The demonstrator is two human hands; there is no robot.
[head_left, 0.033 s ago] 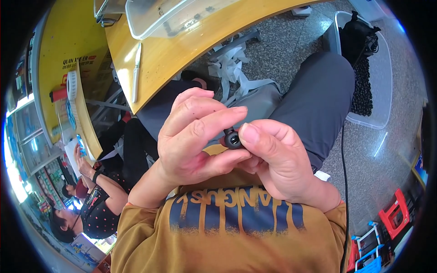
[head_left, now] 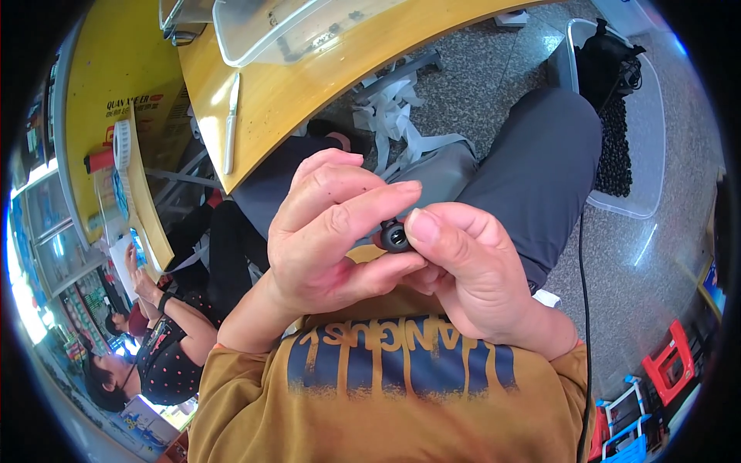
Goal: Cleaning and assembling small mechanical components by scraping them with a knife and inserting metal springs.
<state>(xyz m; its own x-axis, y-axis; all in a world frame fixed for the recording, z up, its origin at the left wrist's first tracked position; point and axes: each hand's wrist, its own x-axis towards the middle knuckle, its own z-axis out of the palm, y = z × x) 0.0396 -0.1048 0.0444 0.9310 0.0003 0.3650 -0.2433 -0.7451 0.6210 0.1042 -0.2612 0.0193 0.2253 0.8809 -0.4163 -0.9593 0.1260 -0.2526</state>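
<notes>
Little black part (head_left: 396,237) sat inside curl of left hand (head_left: 328,231), couldn't tell if gripped; right hand (head_left: 478,274) pinched part's right edge.

The left hand (head_left: 320,243) has shifted very slightly: its index fingertip (head_left: 411,187) has edged a touch to the right, past the far side of the small black part (head_left: 396,238). On the left, a co-worker's hand (head_left: 142,284) has moved a little more: its fingers now look straighter and reach slightly farther away beside a white sheet (head_left: 120,255).
</notes>
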